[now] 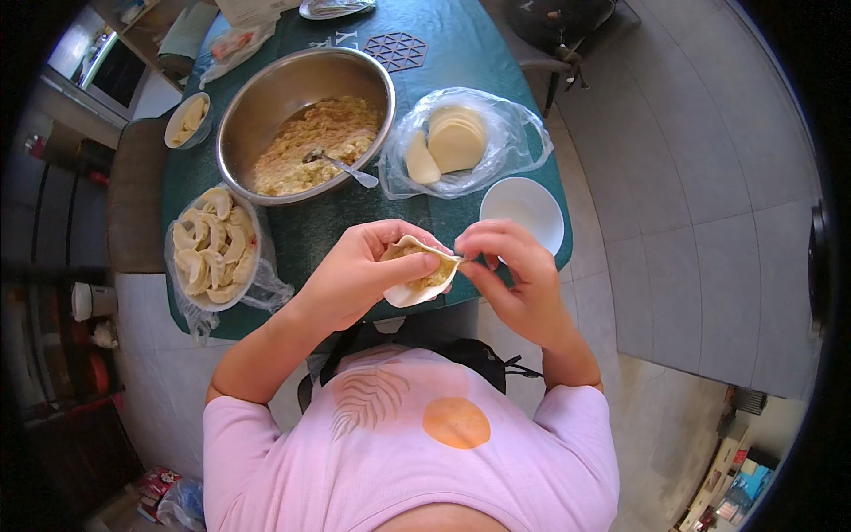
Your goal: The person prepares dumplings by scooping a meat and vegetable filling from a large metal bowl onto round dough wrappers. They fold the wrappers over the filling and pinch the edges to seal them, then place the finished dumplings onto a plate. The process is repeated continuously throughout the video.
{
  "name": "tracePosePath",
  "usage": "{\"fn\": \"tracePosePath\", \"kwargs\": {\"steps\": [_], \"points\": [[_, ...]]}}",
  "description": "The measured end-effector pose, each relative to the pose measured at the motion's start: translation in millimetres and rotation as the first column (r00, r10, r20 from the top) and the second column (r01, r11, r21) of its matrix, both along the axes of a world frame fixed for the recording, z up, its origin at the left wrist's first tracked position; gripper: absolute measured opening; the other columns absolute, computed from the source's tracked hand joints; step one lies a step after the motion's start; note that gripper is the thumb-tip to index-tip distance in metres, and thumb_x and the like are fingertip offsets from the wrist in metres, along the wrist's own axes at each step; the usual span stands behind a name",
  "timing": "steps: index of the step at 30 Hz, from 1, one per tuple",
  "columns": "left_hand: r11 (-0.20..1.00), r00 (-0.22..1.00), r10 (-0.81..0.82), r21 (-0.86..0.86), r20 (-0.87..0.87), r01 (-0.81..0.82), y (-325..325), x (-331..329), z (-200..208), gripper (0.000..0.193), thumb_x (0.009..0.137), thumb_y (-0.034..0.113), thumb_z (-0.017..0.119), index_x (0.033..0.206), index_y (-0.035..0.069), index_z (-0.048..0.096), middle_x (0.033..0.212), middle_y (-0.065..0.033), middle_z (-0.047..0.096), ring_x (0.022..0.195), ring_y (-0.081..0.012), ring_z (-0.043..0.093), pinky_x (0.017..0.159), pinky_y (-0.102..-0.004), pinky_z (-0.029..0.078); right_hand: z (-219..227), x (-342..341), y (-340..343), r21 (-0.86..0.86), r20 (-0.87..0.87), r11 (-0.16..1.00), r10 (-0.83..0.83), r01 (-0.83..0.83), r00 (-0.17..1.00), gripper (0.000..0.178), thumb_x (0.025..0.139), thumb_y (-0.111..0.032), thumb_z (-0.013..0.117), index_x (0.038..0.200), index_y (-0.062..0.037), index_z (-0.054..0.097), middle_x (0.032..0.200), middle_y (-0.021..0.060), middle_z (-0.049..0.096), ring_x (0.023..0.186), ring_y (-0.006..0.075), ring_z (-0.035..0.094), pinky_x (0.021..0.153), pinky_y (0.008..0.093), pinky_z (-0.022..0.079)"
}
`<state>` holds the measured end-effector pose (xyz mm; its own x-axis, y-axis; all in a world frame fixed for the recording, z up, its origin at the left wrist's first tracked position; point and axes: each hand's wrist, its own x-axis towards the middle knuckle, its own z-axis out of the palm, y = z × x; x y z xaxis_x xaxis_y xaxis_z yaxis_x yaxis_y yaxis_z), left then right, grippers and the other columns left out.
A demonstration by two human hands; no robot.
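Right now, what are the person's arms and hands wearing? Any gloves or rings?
Both arms are bare from the short pink sleeves of a T-shirt downward. The left hand and right hand wear no gloves. No rings, watch or bracelets show on the fingers or wrists.

A clear plastic bag (523,142) lies open on the green table (461,53) ahead of me, round pale wrappers on it. Another clear bag (266,288) lines the plate at my left. At the table's far end lies a crumpled white-and-red packet (232,43). Down by the floor at my lower left sit red packets (158,486) and a bluish bag (183,504).
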<state>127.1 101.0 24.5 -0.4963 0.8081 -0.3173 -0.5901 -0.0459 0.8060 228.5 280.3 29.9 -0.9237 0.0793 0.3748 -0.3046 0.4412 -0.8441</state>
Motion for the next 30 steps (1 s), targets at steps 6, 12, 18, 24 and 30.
{"fn": "tracePosePath", "kwargs": {"steps": [6, 12, 18, 24, 30], "points": [[0.999, 0.993, -0.027, -0.038, -0.113, 0.023, -2, 2, 9, 0.019, 0.085, 0.008, 0.066, 0.101, 0.000, 0.060, 0.094, -0.0098, 0.066, 0.080, -0.0142, 0.065, 0.068, -0.0245, 0.053, 2, -2, 3, 0.143, -0.096, 0.987, 0.093, -0.079, 0.991, 0.022, 0.074, 0.004, 0.069, 0.093, -0.0026, 0.062, 0.086, 0.0106, 0.060, 0.074, 0.0244, 0.060, 0.063, 0.0307, 0.048], [0.995, 0.950, -0.082, -0.076, -0.303, 0.062, -4, 2, 10, 0.017, 0.086, 0.008, 0.065, 0.100, 0.000, 0.061, 0.095, -0.0096, 0.065, 0.079, -0.0141, 0.065, 0.067, -0.0254, 0.054, 7, 0, -7, 0.087, -0.080, 0.996, 0.024, -0.017, 0.997, 0.021, 0.074, 0.004, 0.069, 0.093, -0.0020, 0.062, 0.081, 0.0106, 0.060, 0.070, 0.0252, 0.059, 0.062, 0.0312, 0.048], [0.999, 0.903, -0.035, -0.016, -0.428, 0.031, -7, 5, 7, 0.019, 0.085, 0.006, 0.065, 0.102, 0.001, 0.059, 0.100, -0.0105, 0.064, 0.088, -0.0155, 0.064, 0.075, -0.0270, 0.054, -2, -1, -2, 0.181, -0.173, 0.983, 0.013, 0.019, 0.985, 0.022, 0.074, 0.004, 0.070, 0.093, -0.0024, 0.062, 0.091, 0.0115, 0.058, 0.077, 0.0253, 0.058, 0.065, 0.0321, 0.047], [0.996, 0.904, -0.081, -0.072, -0.419, 0.055, -12, 2, 6, 0.021, 0.085, 0.006, 0.065, 0.103, 0.001, 0.057, 0.104, -0.0117, 0.064, 0.094, -0.0153, 0.063, 0.081, -0.0273, 0.052, 10, -1, -7, 0.149, -0.106, 0.988, 0.052, -0.035, 0.993, 0.021, 0.073, 0.004, 0.070, 0.090, -0.0031, 0.060, 0.090, 0.0111, 0.057, 0.078, 0.0260, 0.056, 0.067, 0.0334, 0.046], [1.000, 0.922, -0.012, -0.016, -0.388, 0.006, -12, 6, 10, 0.017, 0.087, 0.004, 0.062, 0.103, -0.001, 0.057, 0.105, -0.0125, 0.063, 0.095, -0.0135, 0.061, 0.083, -0.0260, 0.050, 8, -1, -7, 0.216, -0.189, 0.975, 0.089, -0.047, 0.978, 0.021, 0.073, 0.005, 0.069, 0.091, -0.0012, 0.059, 0.083, 0.0109, 0.058, 0.072, 0.0273, 0.056, 0.063, 0.0343, 0.046]]}}
